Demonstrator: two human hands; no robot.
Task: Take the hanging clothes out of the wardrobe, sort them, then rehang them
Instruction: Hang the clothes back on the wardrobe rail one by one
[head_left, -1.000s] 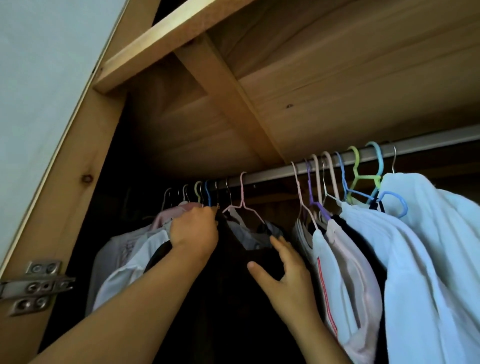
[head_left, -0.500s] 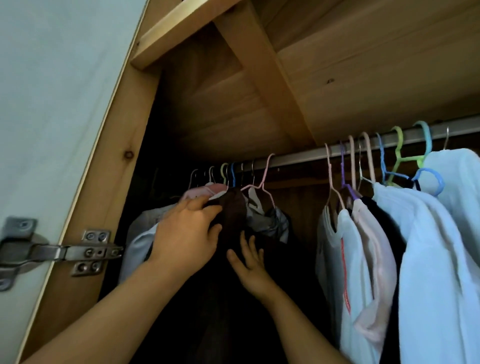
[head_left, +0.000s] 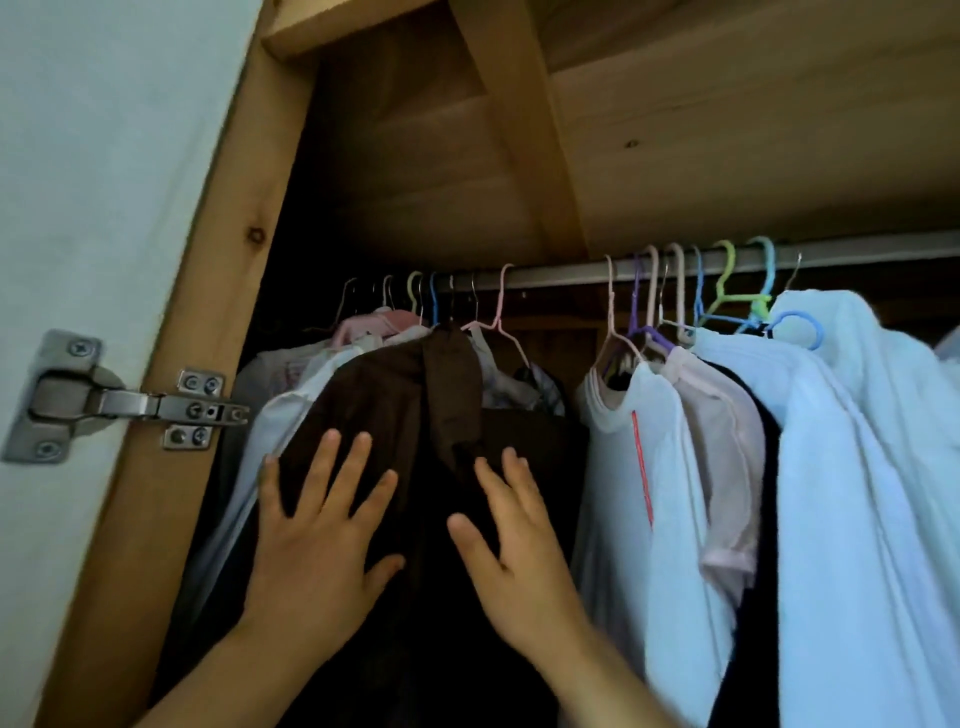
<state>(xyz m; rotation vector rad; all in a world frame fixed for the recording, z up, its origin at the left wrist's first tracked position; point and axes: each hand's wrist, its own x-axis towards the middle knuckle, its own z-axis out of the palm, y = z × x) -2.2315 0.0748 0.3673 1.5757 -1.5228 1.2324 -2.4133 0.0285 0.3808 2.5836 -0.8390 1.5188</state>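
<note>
Both your hands have dropped from the hanger hooks onto the front of the dark brown garment (head_left: 395, 415). A second ago your left hand (head_left: 311, 540) was bunched up by the hooks and your right hand (head_left: 511, 540) was reaching in beside it; now both lie lower, and your view has swung left, so the metal door hinge (head_left: 130, 402) shows in full.

Your left hand is wide open, fingers (head_left: 324, 457) spread and flat against the brown cloth, gripping nothing. Your right hand is just as open, palm toward the garment, fingertips near a knotted dark strap (head_left: 465, 447) that hangs down its front; whether they press on it I cannot tell.

The brown garment hangs on the silver metal rail (head_left: 561, 274) at the front of the crowded left bunch, over pale pink and white clothes (head_left: 363, 332). Well apart to the right, across a dark gap, hangs a second bunch of white and pale blue shirts (head_left: 831, 441) on coloured plastic hangers (head_left: 727, 291).

To my eye nothing has left the wardrobe yet: you seem to be steadying or parting this piece before lifting its hook, which is hidden among the others.
</note>
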